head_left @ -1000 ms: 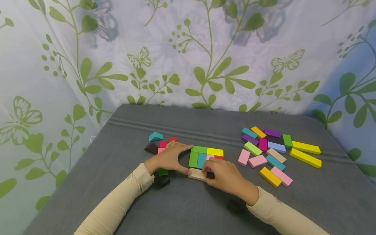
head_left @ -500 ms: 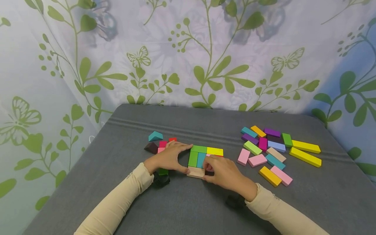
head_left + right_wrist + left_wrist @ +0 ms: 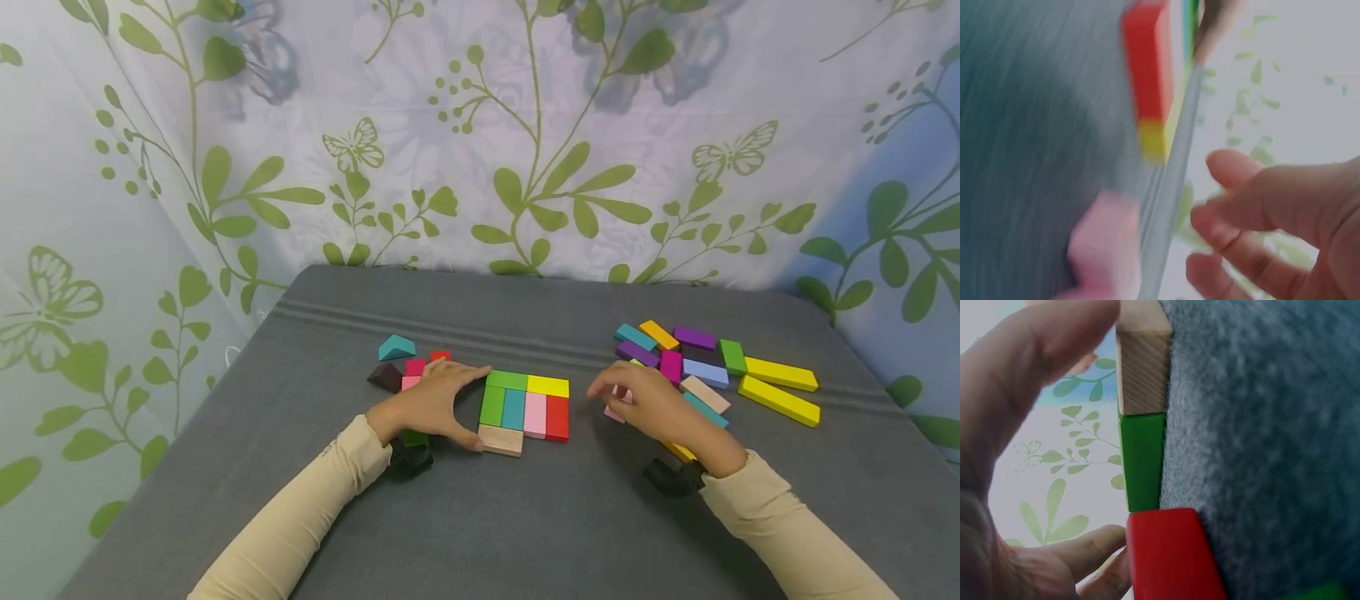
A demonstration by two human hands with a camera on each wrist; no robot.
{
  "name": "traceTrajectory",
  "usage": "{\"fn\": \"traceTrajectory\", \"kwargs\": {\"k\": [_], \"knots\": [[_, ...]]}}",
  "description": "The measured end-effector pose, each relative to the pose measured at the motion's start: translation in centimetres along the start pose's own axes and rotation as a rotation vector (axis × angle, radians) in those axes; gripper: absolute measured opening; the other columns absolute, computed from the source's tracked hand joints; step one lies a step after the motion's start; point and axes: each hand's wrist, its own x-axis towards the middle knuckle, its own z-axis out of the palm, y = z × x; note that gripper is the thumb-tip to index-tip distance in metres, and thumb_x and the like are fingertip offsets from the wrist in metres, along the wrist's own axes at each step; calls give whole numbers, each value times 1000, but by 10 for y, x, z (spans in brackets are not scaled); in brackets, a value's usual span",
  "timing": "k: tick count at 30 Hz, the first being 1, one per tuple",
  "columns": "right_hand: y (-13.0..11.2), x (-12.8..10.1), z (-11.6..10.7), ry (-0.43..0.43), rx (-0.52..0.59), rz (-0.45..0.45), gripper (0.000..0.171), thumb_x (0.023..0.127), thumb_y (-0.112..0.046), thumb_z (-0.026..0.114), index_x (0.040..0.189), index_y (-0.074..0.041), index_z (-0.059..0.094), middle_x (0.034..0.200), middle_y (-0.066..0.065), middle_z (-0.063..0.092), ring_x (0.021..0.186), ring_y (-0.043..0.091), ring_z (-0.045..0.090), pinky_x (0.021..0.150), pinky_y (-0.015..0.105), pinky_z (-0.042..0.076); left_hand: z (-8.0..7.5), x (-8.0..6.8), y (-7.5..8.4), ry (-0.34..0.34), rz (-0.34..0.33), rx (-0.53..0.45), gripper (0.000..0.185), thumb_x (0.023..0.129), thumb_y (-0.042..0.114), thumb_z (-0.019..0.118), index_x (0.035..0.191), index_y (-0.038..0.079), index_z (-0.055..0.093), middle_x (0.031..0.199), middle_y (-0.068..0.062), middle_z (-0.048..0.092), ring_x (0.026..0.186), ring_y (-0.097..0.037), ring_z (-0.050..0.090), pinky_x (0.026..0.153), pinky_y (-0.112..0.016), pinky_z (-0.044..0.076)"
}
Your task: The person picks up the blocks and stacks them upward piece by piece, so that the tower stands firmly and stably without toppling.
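Head view shows a grey cloth-covered table (image 3: 525, 517) with a flat panel of coloured blocks near its middle: a green block (image 3: 507, 381) and a yellow block (image 3: 548, 387) across the far edge, then an upright green block (image 3: 492, 407), a teal block (image 3: 513, 409), a pink block (image 3: 535, 414) and a red block (image 3: 557, 417) side by side, with a plain wooden block (image 3: 501, 439) along the near left edge. The left hand (image 3: 431, 404) rests against the panel's left side, fingers spread: the thumb tip touches the wooden block's left end and the forefinger reaches the far green block's corner. Left wrist view confirms the thumb on the wooden block (image 3: 1141, 359), with the upright green block (image 3: 1142, 459) next to it.

The right hand (image 3: 652, 407) hovers well apart from the panel, over the loose pile of blocks (image 3: 697, 375) on the right side. Its fingers are relaxed and slightly curled, holding nothing. Right wrist view is blurred, yet shows the open fingers (image 3: 1254, 200) and the panel's red block (image 3: 1145, 62) beyond them.

Behind the left hand lies a small cluster with a teal wedge (image 3: 397, 347) and a dark brown block (image 3: 387, 377).
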Motion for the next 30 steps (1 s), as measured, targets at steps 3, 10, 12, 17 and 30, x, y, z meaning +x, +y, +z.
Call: {"fn": "traceTrajectory", "kwargs": {"k": [3, 10, 12, 17, 30], "knots": [[14, -5, -9, -29, -78, 99, 28, 93, 5, 74, 118, -5, 80, 117, 20, 69, 97, 32, 59, 74, 37, 53, 0, 0, -1, -3, -4, 3, 114, 77, 50, 88, 167, 3, 37, 165, -17, 46, 153, -41, 31, 128, -67, 6], [24, -9, -9, -109, -138, 111, 37, 89, 7, 73, 121, -9, 82, 122, 23, 71, 106, 41, 56, 77, 40, 49, 0, 0, -1, -9, -8, 9, 113, 77, 49, 87, 167, 3, 37, 166, -18, 45, 153, -42, 31, 128, -67, 6], [37, -10, -1, -86, -142, 21, 34, 88, 7, 77, 117, -10, 83, 115, 17, 74, 103, 36, 58, 76, 38, 50, 0, 0, 0, -11, -6, 5, 113, 77, 49, 87, 167, 2, 37, 166, -18, 44, 154, -42, 31, 128, -67, 5], [89, -17, 24, -115, -122, -169, 42, 86, -3, 89, 120, -27, 83, 107, -6, 73, 95, 17, 57, 74, 31, 49, 0, 1, 0, -12, -2, 3, 113, 77, 49, 87, 167, 2, 37, 167, -18, 44, 154, -41, 31, 128, -67, 5], [8, -39, 14, -228, 129, -44, 25, 90, -17, 90, 110, -12, 76, 95, -13, 65, 86, 6, 57, 75, 27, 55, 0, 0, 0, -9, -1, 1, 113, 78, 48, 89, 167, 2, 37, 166, -18, 45, 154, -41, 31, 128, -67, 5]]}}
